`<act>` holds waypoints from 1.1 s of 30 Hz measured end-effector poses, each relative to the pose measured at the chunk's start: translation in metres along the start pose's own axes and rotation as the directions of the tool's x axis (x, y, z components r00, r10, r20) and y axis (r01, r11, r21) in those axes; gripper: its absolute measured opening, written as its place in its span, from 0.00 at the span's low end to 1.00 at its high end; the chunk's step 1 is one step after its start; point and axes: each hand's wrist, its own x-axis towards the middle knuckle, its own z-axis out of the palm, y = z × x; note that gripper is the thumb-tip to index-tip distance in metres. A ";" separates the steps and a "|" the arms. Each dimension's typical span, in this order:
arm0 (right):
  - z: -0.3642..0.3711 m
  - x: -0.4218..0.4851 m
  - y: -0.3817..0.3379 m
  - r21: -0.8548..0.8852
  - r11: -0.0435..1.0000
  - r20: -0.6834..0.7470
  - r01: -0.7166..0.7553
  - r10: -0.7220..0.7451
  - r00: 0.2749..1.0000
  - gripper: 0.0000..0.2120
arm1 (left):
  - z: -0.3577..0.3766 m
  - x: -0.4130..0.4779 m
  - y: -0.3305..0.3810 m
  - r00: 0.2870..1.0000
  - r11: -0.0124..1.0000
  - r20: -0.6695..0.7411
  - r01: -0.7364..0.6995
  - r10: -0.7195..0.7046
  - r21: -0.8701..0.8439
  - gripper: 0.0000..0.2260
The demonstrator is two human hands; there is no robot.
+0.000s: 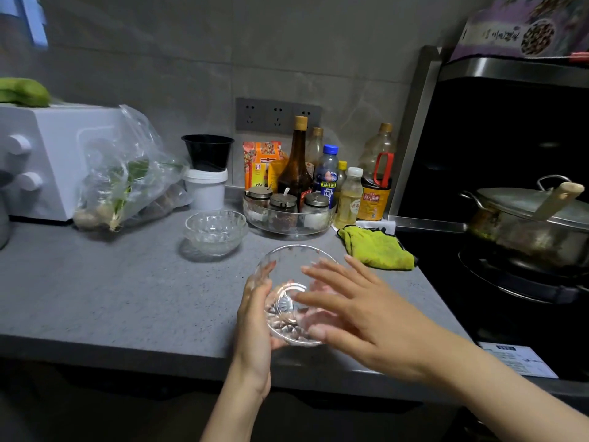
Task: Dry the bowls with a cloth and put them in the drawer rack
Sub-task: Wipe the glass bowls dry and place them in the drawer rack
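Two glass bowls: the near bowl [288, 301], and the far bowl [216, 231] at eleven o'clock from it. Two hands, the left hand [255, 317] and the right hand [360, 314]. One yellow-green cloth [379, 247] at two o'clock. At twelve o'clock, six bottles, the tallest being the brown bottle [295, 164], and three lidded jars [283, 204] in one round glass tray [288, 226]. Two food packets [259, 157]. Three wall sockets [278, 115]. One white tub [206, 189] with one black cup [208, 151] on it. At ten o'clock, one plastic bag [127, 173] and one white oven [54, 161] with two knobs [19, 145]. At three o'clock, one lidded pot [526, 212].
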 end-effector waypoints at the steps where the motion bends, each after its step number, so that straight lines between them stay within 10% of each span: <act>1: 0.004 -0.003 -0.002 -0.060 0.998 0.049 -0.001 0.004 0.999 0.29 | 0.001 0.001 -0.001 0.999 1.000 -0.027 -0.027 0.026 -0.009 0.15; 5: 0.024 -0.009 -0.017 -0.214 0.977 -0.042 0.007 -0.016 0.999 0.34 | 0.012 0.000 -0.005 0.982 0.989 -0.123 -0.148 0.146 -0.007 0.15; 11: 0.029 -0.010 -0.039 0.217 0.972 -0.020 0.093 -0.090 0.996 0.40 | 0.017 0.002 -0.012 0.954 0.968 -0.167 -0.252 0.249 0.001 0.13; 17: 0.038 -0.012 0.029 -0.451 0.886 -0.019 0.107 -0.130 0.991 0.29 | 0.005 0.003 -0.011 0.979 0.975 0.015 -0.202 0.201 0.090 0.14; 20: 0.051 -0.011 0.028 -0.510 0.860 -0.099 0.034 -0.098 0.990 0.28 | 0.007 0.004 -0.011 0.976 0.969 0.031 -0.219 0.217 0.113 0.15; 28: 0.069 -0.006 -0.042 0.148 0.989 -0.202 0.012 0.019 0.979 0.35 | 0.020 0.003 -0.025 0.953 0.961 -0.133 -0.276 0.273 -0.008 0.20; 33: 0.063 -0.017 0.001 -0.278 0.959 -0.190 0.057 -0.113 0.975 0.23 | 0.010 0.002 -0.023 0.973 0.974 -0.046 -0.224 0.226 0.040 0.15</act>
